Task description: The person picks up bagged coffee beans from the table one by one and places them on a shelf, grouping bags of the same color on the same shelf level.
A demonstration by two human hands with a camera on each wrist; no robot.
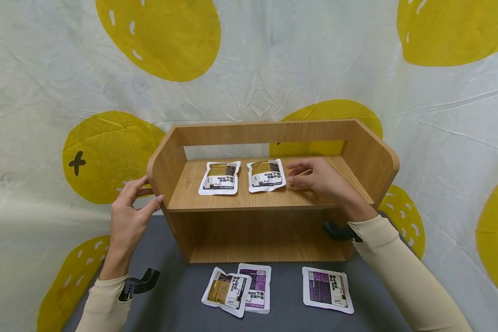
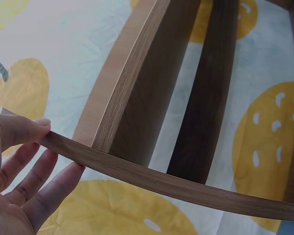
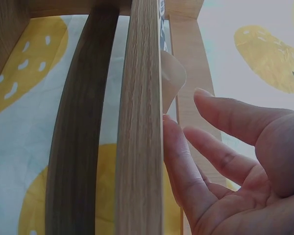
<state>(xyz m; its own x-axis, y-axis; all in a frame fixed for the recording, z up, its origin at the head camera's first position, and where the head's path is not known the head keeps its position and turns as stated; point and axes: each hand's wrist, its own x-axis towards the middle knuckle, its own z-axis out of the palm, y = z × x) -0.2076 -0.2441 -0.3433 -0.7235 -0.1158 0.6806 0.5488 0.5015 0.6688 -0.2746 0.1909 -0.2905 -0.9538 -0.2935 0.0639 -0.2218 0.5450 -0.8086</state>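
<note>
In the head view a two-tier wooden shelf [image 1: 253,230] stands on the dark table. My left hand [image 1: 128,214] pinches the front edge of its left side panel [image 2: 117,164], thumb on one face and fingers on the other. Two white-edged pouches with brown-and-white labels, a left pouch [image 1: 220,178] and a right pouch [image 1: 267,175], lie side by side on the upper board. Just right of the second pouch is my right hand [image 1: 315,177], thumb and fingers apart with nothing between them. In the right wrist view a fingertip is close to a pouch corner [image 3: 172,73]; contact is unclear.
In front of the shelf, a brown-labelled pouch [image 1: 227,291] overlaps a purple-labelled pouch [image 1: 259,288]. Another purple-labelled pouch [image 1: 328,289] lies to their right on the grey table [image 1: 174,295]. A white cloth [image 1: 294,60] with yellow shapes hangs behind.
</note>
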